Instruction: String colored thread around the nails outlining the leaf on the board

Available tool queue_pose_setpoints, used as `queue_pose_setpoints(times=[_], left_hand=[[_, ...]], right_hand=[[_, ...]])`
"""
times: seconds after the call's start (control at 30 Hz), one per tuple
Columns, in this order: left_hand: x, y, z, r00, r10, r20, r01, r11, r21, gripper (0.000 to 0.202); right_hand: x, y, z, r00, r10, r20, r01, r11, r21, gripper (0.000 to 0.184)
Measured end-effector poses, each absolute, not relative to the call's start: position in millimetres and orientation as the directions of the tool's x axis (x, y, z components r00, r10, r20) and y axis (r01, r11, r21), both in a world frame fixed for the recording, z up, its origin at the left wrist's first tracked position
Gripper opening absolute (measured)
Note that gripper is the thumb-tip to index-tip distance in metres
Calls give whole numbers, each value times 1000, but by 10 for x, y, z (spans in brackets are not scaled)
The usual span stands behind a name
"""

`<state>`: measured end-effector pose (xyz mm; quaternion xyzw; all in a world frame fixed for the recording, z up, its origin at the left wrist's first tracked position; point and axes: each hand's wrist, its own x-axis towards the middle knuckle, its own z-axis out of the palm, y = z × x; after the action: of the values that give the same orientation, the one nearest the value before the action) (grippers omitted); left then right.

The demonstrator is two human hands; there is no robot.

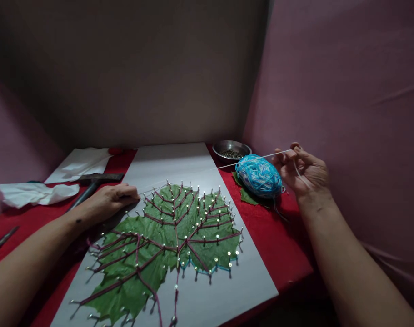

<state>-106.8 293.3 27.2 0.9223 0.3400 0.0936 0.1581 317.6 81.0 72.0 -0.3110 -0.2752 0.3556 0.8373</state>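
Observation:
A white board [179,161] lies on a red cloth, with a large green leaf [166,245] pinned to it by many nails. Dark red string runs along the leaf's veins, and blue string edges its lower right. My left hand [109,200] rests on the board at the leaf's upper left, fingers pinched on a thin pale thread [227,165]. The thread stretches taut to my right hand [304,170], which pinches its other end above the red cloth. A ball of blue and white yarn [259,176] sits just left of my right hand, on a smaller leaf.
A small metal bowl [231,150] of nails stands behind the yarn. A hammer [94,180] lies left of the board, next to crumpled white tissue [32,193] and a sheet of paper [79,163]. A thin metal tool [2,240] lies at far left. Pink cloth walls surround.

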Motion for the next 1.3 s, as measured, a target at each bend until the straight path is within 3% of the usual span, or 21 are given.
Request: queue_pose_setpoints(times=[0.6,1.3], left_hand=[[-1094,2982,256,760,648,48,598,-726,339,33],[-1078,2956,254,739,671,64,610,-706,360,30]], right_hand=[[3184,943,657,646,752,132,-576,593,-564,16],[3225,914,524,633,751,186,-595,626,-504,22]])
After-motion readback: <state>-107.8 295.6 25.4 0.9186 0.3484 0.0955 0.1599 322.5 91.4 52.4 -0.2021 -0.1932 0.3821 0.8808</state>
